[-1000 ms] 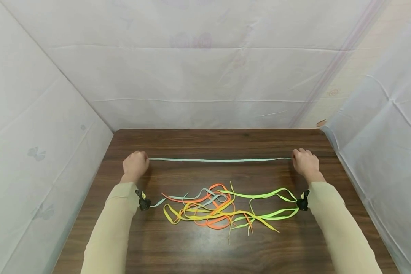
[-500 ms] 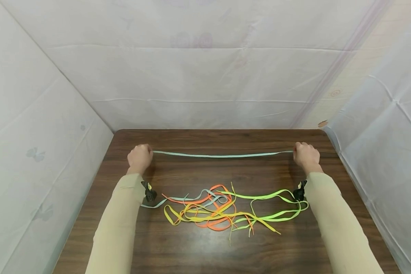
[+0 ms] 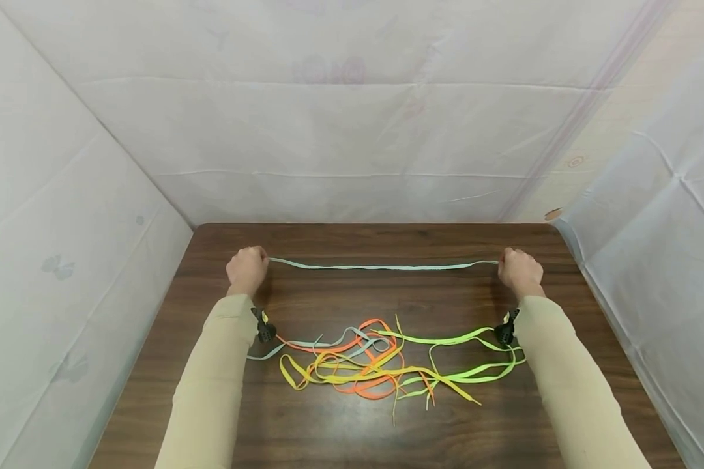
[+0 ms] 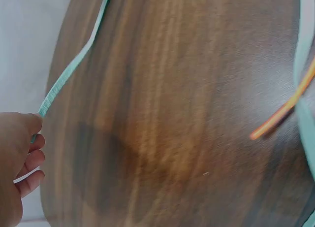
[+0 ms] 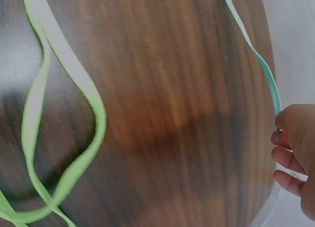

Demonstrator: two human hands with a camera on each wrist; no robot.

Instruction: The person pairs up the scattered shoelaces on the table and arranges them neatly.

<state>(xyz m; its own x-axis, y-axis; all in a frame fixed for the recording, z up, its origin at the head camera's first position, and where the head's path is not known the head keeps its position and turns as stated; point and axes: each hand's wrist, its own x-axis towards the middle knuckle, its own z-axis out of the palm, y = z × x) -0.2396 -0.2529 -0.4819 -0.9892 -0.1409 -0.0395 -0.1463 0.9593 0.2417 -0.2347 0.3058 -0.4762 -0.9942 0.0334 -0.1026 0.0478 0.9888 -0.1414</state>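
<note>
A mint-green shoelace (image 3: 369, 267) stretches from side to side near the far part of the table, sagging slightly. My left hand (image 3: 248, 268) pinches one end of it between thumb and fingers, as the left wrist view shows. At the other end my right hand (image 3: 519, 270) pinches the lace too; a short tip pokes out below the thumb in the right wrist view. Nearer to me lies a loose tangle of shoelaces: a yellow one (image 3: 358, 373), an orange one (image 3: 375, 394), a pale blue-green one (image 3: 302, 344) and lime-green lacing (image 3: 475, 374).
The dark wood-grain table (image 3: 328, 436) has rounded far corners. Pale sheeting (image 3: 340, 150) hangs behind it and along both sides. Black wrist cameras sit close to the tangle's left and right ends.
Both hands first moved away from me with the mint-green lace, then came slightly closer together. The lace has slackened a little. The tangle looks unchanged.
</note>
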